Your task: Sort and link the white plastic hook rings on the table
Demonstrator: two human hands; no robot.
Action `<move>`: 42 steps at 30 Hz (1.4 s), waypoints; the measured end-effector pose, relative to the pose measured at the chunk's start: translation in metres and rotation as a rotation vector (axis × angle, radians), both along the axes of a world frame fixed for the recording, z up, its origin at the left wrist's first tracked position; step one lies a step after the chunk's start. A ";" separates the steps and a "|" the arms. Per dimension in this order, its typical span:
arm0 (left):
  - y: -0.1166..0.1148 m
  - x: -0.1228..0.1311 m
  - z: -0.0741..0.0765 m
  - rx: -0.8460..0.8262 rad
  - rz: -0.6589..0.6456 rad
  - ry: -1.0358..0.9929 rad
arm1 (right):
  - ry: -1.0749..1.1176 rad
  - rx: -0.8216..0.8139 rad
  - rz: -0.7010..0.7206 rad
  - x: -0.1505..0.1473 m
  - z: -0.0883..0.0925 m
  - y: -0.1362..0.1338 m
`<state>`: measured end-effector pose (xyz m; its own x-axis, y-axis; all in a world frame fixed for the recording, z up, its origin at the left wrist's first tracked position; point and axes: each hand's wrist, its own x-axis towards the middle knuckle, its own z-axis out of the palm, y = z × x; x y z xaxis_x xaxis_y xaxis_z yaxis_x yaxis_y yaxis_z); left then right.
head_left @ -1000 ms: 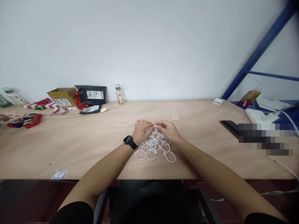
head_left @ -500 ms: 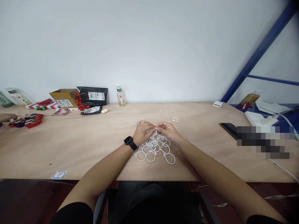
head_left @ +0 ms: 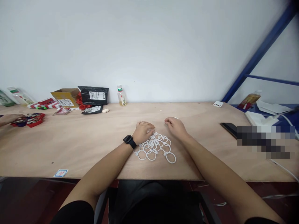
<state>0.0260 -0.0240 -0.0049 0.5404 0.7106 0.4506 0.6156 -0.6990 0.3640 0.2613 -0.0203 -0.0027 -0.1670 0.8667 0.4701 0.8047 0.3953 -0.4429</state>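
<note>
Hinged-looking white plastic rings [head_left: 151, 160], linked in a loose mesh, lie on the table in front of me. My left hand [head_left: 142, 133], with a black watch on its wrist, rests at the mesh's upper left edge. Its fingers curl toward the thumb around a white ring there, mostly hidden by the hand. Apart from the mesh, up and to the right, my right hand [head_left: 177, 127] has its fingertips pressed together. Whatever they pinch, if anything, is too small to name. A thin piece of a loose white ring [head_left: 177, 118] shows behind that hand.
Along the wall stand a cardboard box [head_left: 65, 96], black parcel bags [head_left: 94, 95] and a drink bottle [head_left: 121, 95]. At far left another person's hand [head_left: 10, 119] touches red items [head_left: 35, 120]. A phone [head_left: 229, 129] and a white charger [head_left: 218, 104] lie right.
My right hand has parted from the left and moved right and slightly up, now covering most of the loose ring. The left hand stays by the mesh. The other person's hand has moved right.
</note>
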 end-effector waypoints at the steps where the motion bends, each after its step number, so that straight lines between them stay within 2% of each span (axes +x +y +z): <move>1: 0.000 -0.001 0.000 -0.014 -0.038 0.030 | -0.093 -0.002 -0.045 0.008 0.001 0.003; 4: -0.002 0.000 0.001 -0.046 -0.144 0.097 | -0.237 -0.020 -0.157 0.025 0.000 0.009; 7: -0.003 0.001 0.001 -0.065 -0.179 0.141 | -0.192 -0.014 -0.154 0.024 0.000 0.009; 9: -0.003 0.002 0.000 -0.074 -0.167 0.156 | -0.107 -0.043 -0.010 0.015 0.001 0.003; 11: -0.003 0.002 0.000 -0.082 -0.142 0.157 | -0.034 -0.116 0.209 0.003 0.004 -0.006; 13: -0.003 0.002 0.000 -0.088 -0.118 0.159 | -0.002 -0.201 0.370 -0.009 0.008 -0.017; 15: -0.003 0.001 0.001 -0.087 -0.103 0.166 | -0.023 -0.251 0.479 -0.018 0.010 -0.025; 18: -0.003 0.002 0.001 -0.081 -0.100 0.168 | -0.098 -0.273 0.561 -0.024 0.010 -0.031; 23: -0.002 0.001 0.000 -0.079 -0.083 0.125 | -0.062 -0.253 0.521 -0.025 0.007 -0.029; 27: -0.003 0.001 0.002 -0.023 -0.047 0.021 | 0.129 -0.205 0.385 -0.026 0.007 -0.028; 30: -0.003 0.000 0.004 0.020 -0.027 -0.043 | 0.290 -0.234 0.315 -0.027 0.002 -0.027; 36: -0.002 0.000 0.002 0.088 -0.024 -0.111 | 0.603 -0.369 0.386 -0.033 -0.008 -0.024; 42: -0.003 0.000 0.003 0.157 0.006 -0.200 | 0.661 -0.328 0.309 -0.038 -0.006 -0.027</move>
<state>0.0260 -0.0273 -0.0018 0.4254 0.6259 0.6537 0.5462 -0.7535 0.3660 0.2232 -0.0472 -0.0086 -0.1975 0.9381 0.2847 0.2102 0.3242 -0.9224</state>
